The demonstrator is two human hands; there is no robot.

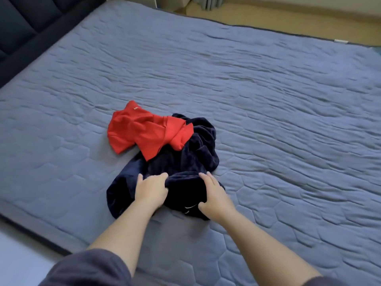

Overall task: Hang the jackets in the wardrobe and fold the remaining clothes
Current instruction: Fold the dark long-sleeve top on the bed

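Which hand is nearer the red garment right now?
Left. The left hand grips the navy garment directly on the near side of the red garment; the right hand holds the same navy garment farther right, with more dark fabric between.

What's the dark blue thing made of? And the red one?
The dark blue garment looks like plush velour or fleece: faint ribbing, soft sheen, thick rounded folds. The red garment looks like thin, smooth knit, maybe cotton: matte, flat sharp creases. Only a guess by sight.
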